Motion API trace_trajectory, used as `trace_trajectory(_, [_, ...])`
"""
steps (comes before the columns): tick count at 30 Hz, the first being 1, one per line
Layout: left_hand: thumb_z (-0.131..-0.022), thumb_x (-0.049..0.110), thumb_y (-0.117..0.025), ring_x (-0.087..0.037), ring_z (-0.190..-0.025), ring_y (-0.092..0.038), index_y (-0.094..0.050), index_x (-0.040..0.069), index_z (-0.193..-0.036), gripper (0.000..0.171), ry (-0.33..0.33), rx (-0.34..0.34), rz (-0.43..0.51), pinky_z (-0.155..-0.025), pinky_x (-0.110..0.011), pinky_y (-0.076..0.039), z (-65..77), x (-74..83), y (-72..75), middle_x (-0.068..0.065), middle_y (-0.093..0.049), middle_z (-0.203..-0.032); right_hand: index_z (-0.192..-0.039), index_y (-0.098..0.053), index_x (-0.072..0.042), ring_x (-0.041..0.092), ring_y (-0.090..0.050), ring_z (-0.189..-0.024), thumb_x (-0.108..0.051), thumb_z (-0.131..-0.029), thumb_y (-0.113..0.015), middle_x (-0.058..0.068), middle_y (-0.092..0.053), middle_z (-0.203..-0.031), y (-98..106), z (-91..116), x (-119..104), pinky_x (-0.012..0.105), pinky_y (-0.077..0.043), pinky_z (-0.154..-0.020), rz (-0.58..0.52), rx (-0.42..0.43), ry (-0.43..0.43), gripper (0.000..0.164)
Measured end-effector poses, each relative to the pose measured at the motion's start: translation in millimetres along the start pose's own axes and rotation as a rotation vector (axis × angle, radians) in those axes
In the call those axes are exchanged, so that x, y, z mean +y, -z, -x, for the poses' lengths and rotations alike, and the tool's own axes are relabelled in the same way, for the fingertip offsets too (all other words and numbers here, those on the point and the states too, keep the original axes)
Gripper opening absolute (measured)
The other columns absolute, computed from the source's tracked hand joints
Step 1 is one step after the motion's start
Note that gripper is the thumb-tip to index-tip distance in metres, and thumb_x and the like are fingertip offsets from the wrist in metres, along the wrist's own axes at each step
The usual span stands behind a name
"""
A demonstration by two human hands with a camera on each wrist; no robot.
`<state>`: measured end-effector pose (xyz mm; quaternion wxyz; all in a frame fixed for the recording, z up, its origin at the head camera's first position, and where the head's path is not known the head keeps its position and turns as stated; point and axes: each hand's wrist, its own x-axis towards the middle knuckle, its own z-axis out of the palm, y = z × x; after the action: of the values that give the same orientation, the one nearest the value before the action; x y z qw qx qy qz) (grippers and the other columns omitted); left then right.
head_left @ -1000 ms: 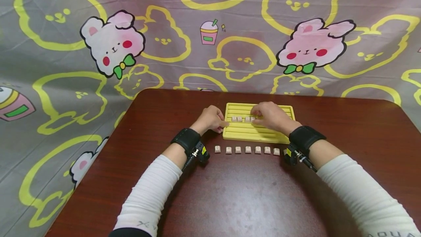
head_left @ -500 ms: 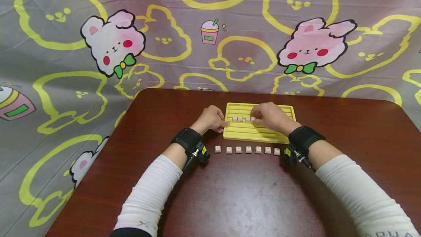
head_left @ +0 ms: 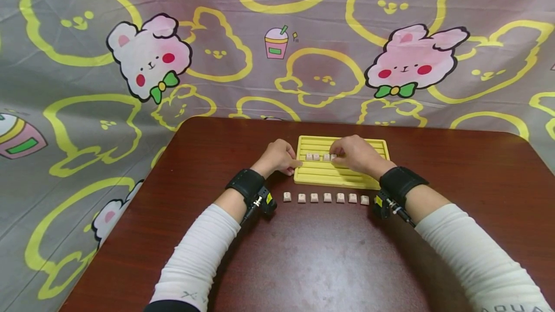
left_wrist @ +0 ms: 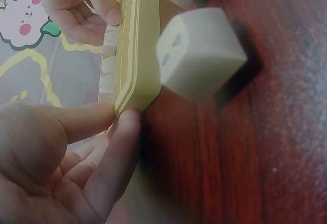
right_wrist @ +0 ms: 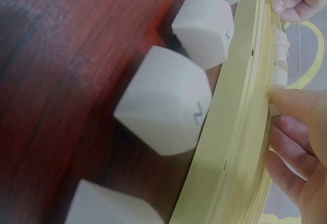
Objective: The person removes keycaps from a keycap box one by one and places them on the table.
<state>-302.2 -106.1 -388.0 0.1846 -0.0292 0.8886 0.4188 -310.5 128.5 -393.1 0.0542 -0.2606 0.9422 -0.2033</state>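
A yellow ridged tray [head_left: 329,180] lies on the table. My left hand [head_left: 279,156] pinches its left edge between thumb and finger, plain in the left wrist view, where the tray wall [left_wrist: 145,45] rises beside the fingers. Several white keycaps [head_left: 309,157] sit along one groove, with a small gap between two pairs. The rightmost visible keycap [head_left: 333,157] is pinched by my right hand [head_left: 357,154], which covers the tray's middle right. In the right wrist view, the thumb of that right hand [right_wrist: 309,127] presses against a keycap [right_wrist: 275,107], partly hidden.
A row of several loose keycaps stands on the table in front of the tray, one keycap [head_left: 327,198] near its middle. Close to the right wrist camera, one lettered keycap [right_wrist: 166,101] looms large. A patterned cloth [head_left: 321,23] hangs behind the brown table [head_left: 321,254].
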Motion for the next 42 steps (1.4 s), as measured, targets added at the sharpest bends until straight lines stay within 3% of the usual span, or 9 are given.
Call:
trace_trajectory(31, [-0.086,0.008,-0.076,-0.012,-0.049,-0.063,-0.064,-0.004,-0.093,0.019,-0.009,-0.002,0.008,-0.057,-0.029,-0.063,2.3,2.4,0.8,-0.009,-0.065,-0.064,-0.103,-0.074,-0.008,0.023,-0.069,-0.092,-0.014,-0.091,-0.072,0.008,-0.074,-0.097,7,6,-1,0.04,-0.06,-0.083,0.017,0.043,0.074,0.014])
trace_trajectory(42, [-0.086,0.009,-0.077,-0.011,-0.05,-0.063,-0.064,-0.004,-0.094,0.02,-0.018,-0.002,0.012,-0.056,-0.027,-0.062,1.3,-0.2,-0.1,-0.009,-0.066,-0.067,-0.106,-0.073,-0.008,0.024,-0.069,-0.094,-0.015,-0.091,-0.072,0.009,-0.074,-0.1,11,11,0,0.04,-0.059,-0.084,0.018,0.037,0.063,0.016])
